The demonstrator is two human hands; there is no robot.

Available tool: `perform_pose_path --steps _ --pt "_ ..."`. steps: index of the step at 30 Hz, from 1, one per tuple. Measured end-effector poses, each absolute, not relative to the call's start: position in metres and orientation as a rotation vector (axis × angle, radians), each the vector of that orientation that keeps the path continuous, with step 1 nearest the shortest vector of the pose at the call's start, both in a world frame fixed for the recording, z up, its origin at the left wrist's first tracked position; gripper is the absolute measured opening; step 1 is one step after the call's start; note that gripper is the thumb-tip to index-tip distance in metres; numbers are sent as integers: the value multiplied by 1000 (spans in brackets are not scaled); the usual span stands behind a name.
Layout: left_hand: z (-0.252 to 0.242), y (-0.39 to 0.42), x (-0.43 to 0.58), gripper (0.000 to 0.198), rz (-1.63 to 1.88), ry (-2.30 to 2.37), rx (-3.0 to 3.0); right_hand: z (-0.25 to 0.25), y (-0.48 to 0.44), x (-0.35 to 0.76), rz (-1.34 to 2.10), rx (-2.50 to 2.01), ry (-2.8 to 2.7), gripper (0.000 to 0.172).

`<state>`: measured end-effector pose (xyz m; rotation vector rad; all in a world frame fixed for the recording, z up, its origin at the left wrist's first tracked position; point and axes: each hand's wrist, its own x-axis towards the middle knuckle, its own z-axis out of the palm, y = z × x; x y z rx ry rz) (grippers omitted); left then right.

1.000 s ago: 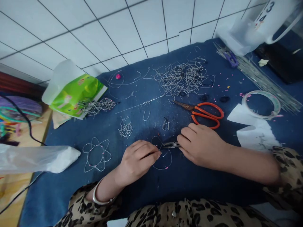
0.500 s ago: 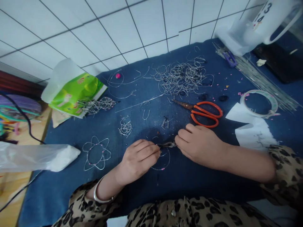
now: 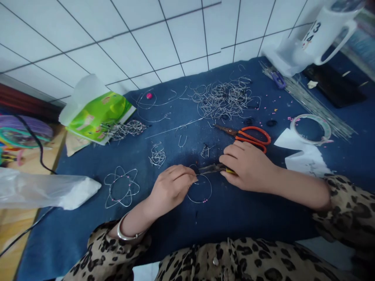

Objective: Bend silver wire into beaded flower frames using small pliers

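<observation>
My left hand (image 3: 174, 185) is closed, thumb and fingers pinching a thin wire ring (image 3: 211, 190) that carries a few pink beads at its lower edge. My right hand (image 3: 249, 166) is wrapped round pliers (image 3: 213, 168) with a bit of yellow handle showing. The pliers' jaws point left and lie close to the ring's top, beside my left fingertips; whether they grip the wire I cannot tell. Left of my left hand lies a flower-shaped wire piece (image 3: 122, 187) with pink beads on its inner circle. Orange-handled scissors (image 3: 253, 136) rest just beyond my right hand, partly covered by it.
A big tangle of wire pieces (image 3: 225, 97) lies at the back, a smaller wire heap (image 3: 157, 155) nearer. On the right are a tape roll (image 3: 326, 128), torn white paper (image 3: 301, 158), straight wires (image 3: 316, 103) and a white mug (image 3: 325, 35). A green packet (image 3: 101, 115) stands back left.
My right hand has drawn slightly back, so more of the pliers shows, including the yellow handle. My left hand keeps its pinch on the ring. The whole view has shifted a little.
</observation>
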<state>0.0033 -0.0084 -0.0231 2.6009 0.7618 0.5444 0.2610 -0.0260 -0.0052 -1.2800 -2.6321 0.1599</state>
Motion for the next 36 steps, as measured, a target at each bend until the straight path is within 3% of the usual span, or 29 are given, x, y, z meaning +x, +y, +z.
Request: perform_pose_path --steps 8,14,23,30,36 --pt "-20 -4 0 10 583 804 2453 -4 -24 265 75 -1453 -2595 26" --pt "-19 -7 2 11 626 1008 2367 8 -43 243 109 -1345 -2579 32" --pt "-22 -8 4 11 667 1095 2335 0 -60 204 137 -1350 -2583 55" --pt "-21 -7 3 10 635 1077 2338 -3 -51 209 223 -1390 -2538 40" --pt "-20 -8 3 10 659 1093 2335 2 -50 222 280 -1466 -2392 6"
